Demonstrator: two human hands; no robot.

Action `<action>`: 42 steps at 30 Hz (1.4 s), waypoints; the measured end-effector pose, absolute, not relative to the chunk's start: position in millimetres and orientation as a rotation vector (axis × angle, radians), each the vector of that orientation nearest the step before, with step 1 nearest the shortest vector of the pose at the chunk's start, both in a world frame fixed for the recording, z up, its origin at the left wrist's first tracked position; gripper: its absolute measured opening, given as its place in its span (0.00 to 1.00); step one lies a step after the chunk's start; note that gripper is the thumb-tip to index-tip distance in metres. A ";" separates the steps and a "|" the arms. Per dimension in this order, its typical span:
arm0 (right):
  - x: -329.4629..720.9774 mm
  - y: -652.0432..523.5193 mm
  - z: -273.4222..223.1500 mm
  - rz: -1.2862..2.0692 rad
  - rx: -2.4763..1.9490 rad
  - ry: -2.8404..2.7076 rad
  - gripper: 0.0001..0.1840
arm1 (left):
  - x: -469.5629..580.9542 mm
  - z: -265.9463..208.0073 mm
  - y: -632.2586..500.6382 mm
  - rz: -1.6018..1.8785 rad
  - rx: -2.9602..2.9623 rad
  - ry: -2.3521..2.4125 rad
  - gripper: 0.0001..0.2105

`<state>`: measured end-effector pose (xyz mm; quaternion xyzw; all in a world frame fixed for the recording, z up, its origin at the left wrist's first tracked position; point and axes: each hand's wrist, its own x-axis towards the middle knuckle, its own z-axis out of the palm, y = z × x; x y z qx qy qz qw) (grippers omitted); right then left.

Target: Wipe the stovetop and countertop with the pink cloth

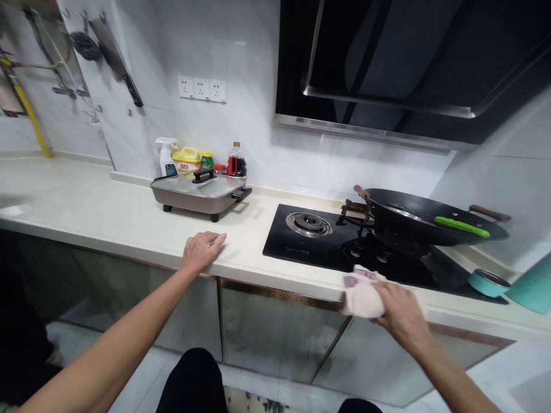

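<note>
My left hand (203,250) rests on the front edge of the pale countertop (107,206), fingers loosely bent and pointing right, with nothing plainly held. Ahead of it stands a brown electric pan (189,198) with a glass lid. My right hand (400,310) is closed on a pale cloth (365,295) with purplish patches, pressed at the counter's front edge below the black gas hob (297,249). The cloth and hand are slightly blurred. Part of the cloth is hidden under my fingers.
A black wok (430,229) with a green-handled utensil (462,226) sits on the right burner. A turquoise container (488,284) stands at the hob's right end. Bottles, including a white spray bottle (167,159), line the wall. A cleaver (112,54) hangs left; the range hood (374,69) overhangs.
</note>
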<state>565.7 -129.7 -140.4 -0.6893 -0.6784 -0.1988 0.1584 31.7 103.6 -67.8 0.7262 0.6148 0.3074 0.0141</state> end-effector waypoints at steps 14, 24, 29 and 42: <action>261.0 -3.0 -108.6 -0.296 -1.532 -2.335 0.29 | 93.5 -116.9 11.8 1.150 2.820 0.708 0.42; 441.5 -15.2 -104.1 -0.272 -1.432 -1.998 0.26 | 117.6 -130.8 15.8 0.750 3.058 1.151 0.47; 502.3 -4.2 -134.7 -0.487 -1.788 -1.720 0.33 | 174.7 -113.6 -7.0 0.384 3.022 1.495 0.38; 525.0 8.6 -165.6 -0.340 -1.849 -1.892 0.32 | 215.5 -153.9 -12.4 0.988 3.299 0.964 0.35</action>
